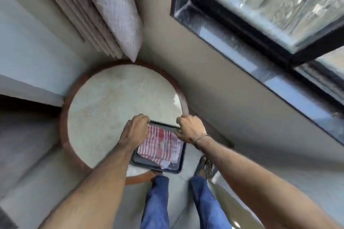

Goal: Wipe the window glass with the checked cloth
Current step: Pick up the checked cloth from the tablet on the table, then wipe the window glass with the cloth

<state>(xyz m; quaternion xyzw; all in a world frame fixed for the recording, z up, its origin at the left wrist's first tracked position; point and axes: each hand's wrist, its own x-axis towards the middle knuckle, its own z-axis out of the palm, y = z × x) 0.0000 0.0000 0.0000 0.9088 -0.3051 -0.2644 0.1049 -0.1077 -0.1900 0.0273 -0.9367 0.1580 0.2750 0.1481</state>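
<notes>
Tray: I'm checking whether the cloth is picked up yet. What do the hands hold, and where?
Both hands grip the tray at its far corners: left hand, right hand. The cloth lies in it, unheld.

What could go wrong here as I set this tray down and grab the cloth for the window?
The tray sticks out past the edge of the round table, so it could tip when the left hand and right hand let go of its far corners. The checked cloth lies loose and bunched on it and might slide off onto the floor. The window is off to the right, so reaching over could knock the tray.
</notes>
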